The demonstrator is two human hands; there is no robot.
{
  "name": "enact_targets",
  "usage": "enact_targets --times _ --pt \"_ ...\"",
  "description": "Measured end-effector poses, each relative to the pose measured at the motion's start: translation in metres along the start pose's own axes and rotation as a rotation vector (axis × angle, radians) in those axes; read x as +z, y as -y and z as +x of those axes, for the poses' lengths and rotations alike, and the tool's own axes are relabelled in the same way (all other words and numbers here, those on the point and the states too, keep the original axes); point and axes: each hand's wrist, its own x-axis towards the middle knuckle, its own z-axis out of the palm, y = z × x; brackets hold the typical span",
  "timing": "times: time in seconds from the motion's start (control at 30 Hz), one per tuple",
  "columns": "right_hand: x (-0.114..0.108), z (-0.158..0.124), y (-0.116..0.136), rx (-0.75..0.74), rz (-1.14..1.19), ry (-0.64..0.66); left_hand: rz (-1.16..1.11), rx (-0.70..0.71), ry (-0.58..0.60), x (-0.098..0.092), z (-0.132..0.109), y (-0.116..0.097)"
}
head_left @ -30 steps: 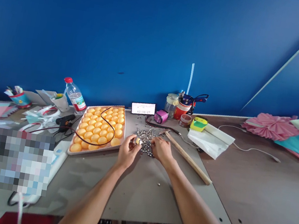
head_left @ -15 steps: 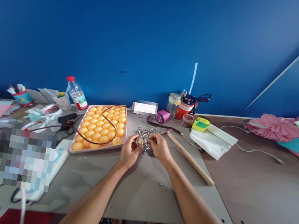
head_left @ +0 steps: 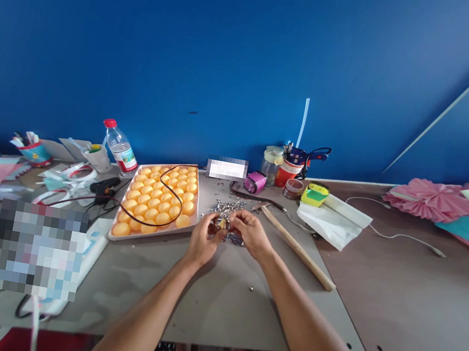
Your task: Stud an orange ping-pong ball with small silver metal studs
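Observation:
My left hand [head_left: 201, 241] and my right hand [head_left: 250, 231] meet over a pile of small silver pieces [head_left: 228, 209] on the grey table [head_left: 213, 299]. Both hands pinch one small yellowish piece [head_left: 222, 223] between their fingertips, just above the near edge of the pile. Left of my left hand lies a white tray [head_left: 190, 229] filled with several orange balls [head_left: 157, 203]; a black cable loops across it. One loose silver piece [head_left: 250, 289] lies on the table below my right forearm.
A wooden stick [head_left: 298, 249] lies right of my right hand. Behind stand a water bottle [head_left: 119, 148], a glass jar [head_left: 270, 164], a red cup of tools [head_left: 287, 169], a purple roll [head_left: 254, 182], white paper [head_left: 331, 218] and pink paper fans [head_left: 432, 198]. A black glue gun [head_left: 103, 190] lies left.
My right hand has moved left from the pile to meet my left hand. Both hands now close on the small yellowish piece, which my left hand alone held before.

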Motion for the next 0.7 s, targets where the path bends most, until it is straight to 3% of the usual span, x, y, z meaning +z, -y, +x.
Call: enact_targets --times 0.17,0.5,0.7 --pt "-0.0027 -0.0003 -0.001 0.018 0.089 0.067 -0.007 -0.022 -0.02 -0.0006 0.0006 -0.0035" --pt "-0.0022 -0.0008 -0.0023 -0.011 0.054 0.028 -0.029 -0.004 0.001 0.0019 0.0006 0.0032" --pt "0.0001 -0.0032 -0.0022 -0.01 0.061 0.131 -0.005 0.018 0.01 0.0032 0.0008 0.004"
